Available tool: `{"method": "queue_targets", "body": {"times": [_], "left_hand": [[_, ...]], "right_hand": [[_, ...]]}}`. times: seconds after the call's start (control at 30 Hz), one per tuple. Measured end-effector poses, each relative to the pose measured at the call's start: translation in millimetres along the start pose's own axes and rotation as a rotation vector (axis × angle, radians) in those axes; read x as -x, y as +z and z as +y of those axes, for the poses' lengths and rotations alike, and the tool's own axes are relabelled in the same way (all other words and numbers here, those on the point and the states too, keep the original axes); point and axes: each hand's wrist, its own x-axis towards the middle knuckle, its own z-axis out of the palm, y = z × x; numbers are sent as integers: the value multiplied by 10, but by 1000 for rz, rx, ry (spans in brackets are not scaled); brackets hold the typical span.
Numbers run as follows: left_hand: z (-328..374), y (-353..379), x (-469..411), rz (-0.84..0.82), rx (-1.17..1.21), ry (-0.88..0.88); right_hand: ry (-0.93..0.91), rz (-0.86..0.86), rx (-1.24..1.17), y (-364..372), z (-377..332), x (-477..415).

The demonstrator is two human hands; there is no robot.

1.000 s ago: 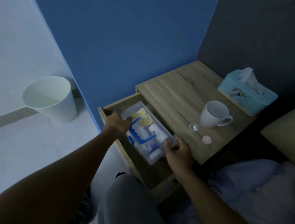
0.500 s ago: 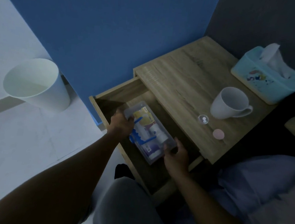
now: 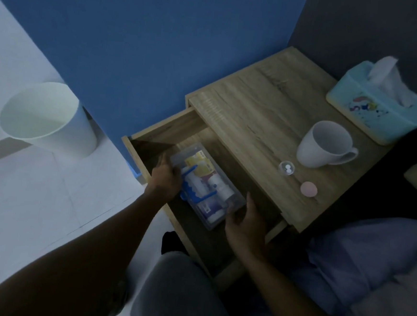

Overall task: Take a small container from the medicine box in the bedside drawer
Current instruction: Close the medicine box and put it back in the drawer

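Note:
The bedside drawer is pulled out, and a clear medicine box with a blue handle lies inside it, full of packets and bottles. My left hand curls over the box's far left side. My right hand is at the box's near end, fingers apart, just touching its corner. A small clear round container with white pills stands on the bedside table top, with a pink lid next to it.
A white mug and a light blue tissue box stand further back on the table top. A white bin is on the floor to the left. Bed covers lie at the right, and my knee is below the drawer.
The medicine box has gone down from above the drawer to rest inside it. My right hand has loosened from the box's near end. My left hand stays on it.

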Motion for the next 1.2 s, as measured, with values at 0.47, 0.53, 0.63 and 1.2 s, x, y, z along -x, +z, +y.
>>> {"method": "queue_targets", "body": {"times": [0.47, 0.53, 0.63, 1.2], "left_hand": [[-341, -190, 581, 194, -149, 283], [-449, -156, 608, 189, 56, 48], [-617, -86, 611, 36, 167, -236], [-355, 313, 239, -244, 349, -124]], "right_hand": [[-737, -76, 524, -577, -385, -38], [-812, -39, 720, -632, -413, -208], [-876, -23, 875, -693, -407, -435], [-824, -109, 625, -714, -173, -730]]}}
